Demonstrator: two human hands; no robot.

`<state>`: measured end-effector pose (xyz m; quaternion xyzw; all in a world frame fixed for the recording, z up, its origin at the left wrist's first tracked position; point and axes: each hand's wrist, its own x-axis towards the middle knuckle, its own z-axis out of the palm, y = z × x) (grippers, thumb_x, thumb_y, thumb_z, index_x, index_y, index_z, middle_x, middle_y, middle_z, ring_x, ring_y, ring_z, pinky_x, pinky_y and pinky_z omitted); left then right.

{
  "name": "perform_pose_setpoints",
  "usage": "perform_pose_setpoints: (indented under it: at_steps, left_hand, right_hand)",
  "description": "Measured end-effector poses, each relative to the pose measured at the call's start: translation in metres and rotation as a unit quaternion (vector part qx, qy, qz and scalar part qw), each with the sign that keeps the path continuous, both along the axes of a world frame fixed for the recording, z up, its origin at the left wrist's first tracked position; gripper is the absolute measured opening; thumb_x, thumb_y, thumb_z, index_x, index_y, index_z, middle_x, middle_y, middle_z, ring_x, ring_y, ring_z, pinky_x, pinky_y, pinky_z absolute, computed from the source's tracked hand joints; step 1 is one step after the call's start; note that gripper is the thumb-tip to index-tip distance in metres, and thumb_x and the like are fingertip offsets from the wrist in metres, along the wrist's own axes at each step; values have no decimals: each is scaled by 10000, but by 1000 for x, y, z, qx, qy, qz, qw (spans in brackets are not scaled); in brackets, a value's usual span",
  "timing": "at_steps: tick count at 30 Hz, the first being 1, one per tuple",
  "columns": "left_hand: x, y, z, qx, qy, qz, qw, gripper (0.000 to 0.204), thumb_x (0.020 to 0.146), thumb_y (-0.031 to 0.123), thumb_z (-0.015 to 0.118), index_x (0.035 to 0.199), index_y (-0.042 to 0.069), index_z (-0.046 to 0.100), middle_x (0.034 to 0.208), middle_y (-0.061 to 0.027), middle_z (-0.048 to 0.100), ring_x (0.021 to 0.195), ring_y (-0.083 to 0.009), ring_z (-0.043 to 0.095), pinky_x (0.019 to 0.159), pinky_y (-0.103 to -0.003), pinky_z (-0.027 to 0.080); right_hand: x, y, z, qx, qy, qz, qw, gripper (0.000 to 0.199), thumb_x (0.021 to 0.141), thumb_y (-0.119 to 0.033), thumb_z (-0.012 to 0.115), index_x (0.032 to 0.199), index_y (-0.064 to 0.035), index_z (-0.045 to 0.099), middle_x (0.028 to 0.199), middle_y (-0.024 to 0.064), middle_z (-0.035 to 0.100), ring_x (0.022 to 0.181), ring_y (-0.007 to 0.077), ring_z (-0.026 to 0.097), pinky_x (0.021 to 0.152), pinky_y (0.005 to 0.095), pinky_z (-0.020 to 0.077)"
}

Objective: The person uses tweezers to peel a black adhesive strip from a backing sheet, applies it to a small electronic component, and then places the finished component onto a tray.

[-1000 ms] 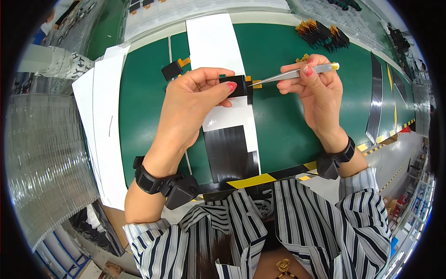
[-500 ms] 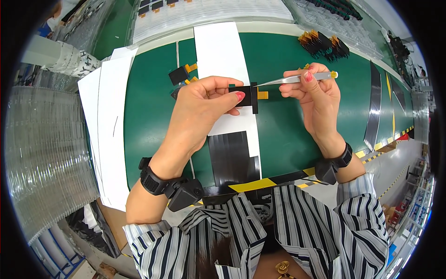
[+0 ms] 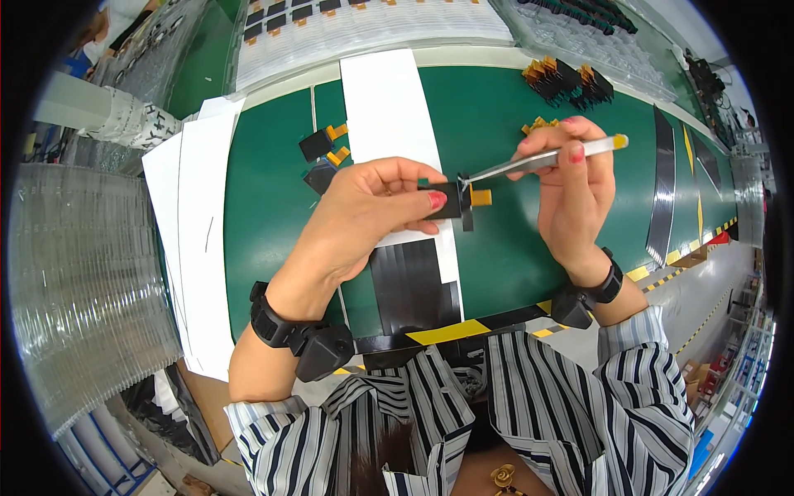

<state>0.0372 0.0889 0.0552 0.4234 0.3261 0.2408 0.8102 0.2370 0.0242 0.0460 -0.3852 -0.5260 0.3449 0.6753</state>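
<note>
Between the thumb and fingers of my left hand (image 3: 364,207) is a small black display module (image 3: 447,203) with an orange flex cable (image 3: 481,197) sticking out to the right. A narrow black strip (image 3: 466,217) lies across the module's cable end and reaches past its near edge. My right hand (image 3: 575,186) grips metal tweezers (image 3: 542,161) like a pen. Their tip meets the far end of the strip; whether it pinches the strip is too small to tell. Left of my left hand, two more display modules (image 3: 315,145) with orange cables lie on the green mat.
A white sheet (image 3: 385,99) runs down the green mat (image 3: 488,273), with black strip material (image 3: 413,285) at its near end. Piled modules (image 3: 566,83) sit far right. White sheets (image 3: 194,240) and clear plastic trays (image 3: 91,281) are at the left. Yellow-black tape (image 3: 451,332) edges the table.
Both hands have shifted slightly nearer and to the right with the module. The tweezers are tilted more steeply, their tip still at the strip's far end.
</note>
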Motion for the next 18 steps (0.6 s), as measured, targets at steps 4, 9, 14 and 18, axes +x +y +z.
perform_pose_setpoints:
  at_steps: [4,9,14,18]
  left_hand:
    - [-3,2,2,-47,-12,-64,997,189,769,6,574,950,-47,556,817,-84,598,693,-121,589,651,-223,497]
    - [1,-6,-3,-71,-81,8,994,126,782,-13,544,904,-34,522,837,-109,591,779,-185,606,735,-279,507]
    - [14,-13,-5,-92,-134,117,980,74,789,-34,514,847,-13,473,860,-134,582,835,-256,605,797,-342,497]
    - [16,-19,-5,-106,-141,120,977,65,791,-35,508,830,-12,462,864,-140,579,845,-270,603,802,-362,496]
  right_hand:
    - [-1,1,7,108,-2,-46,993,186,911,-170,369,1019,-21,394,838,168,549,678,201,542,637,306,498]
    - [-3,3,10,279,-43,-138,949,147,889,-98,401,1002,-26,463,790,118,531,613,171,489,577,270,460]
    - [-20,-14,9,6,-333,-66,941,158,838,-51,505,983,6,529,816,59,496,625,85,448,495,180,337]
    - [-25,-15,5,-76,-246,-78,963,148,800,-20,556,945,9,550,813,26,506,615,46,440,503,176,335]
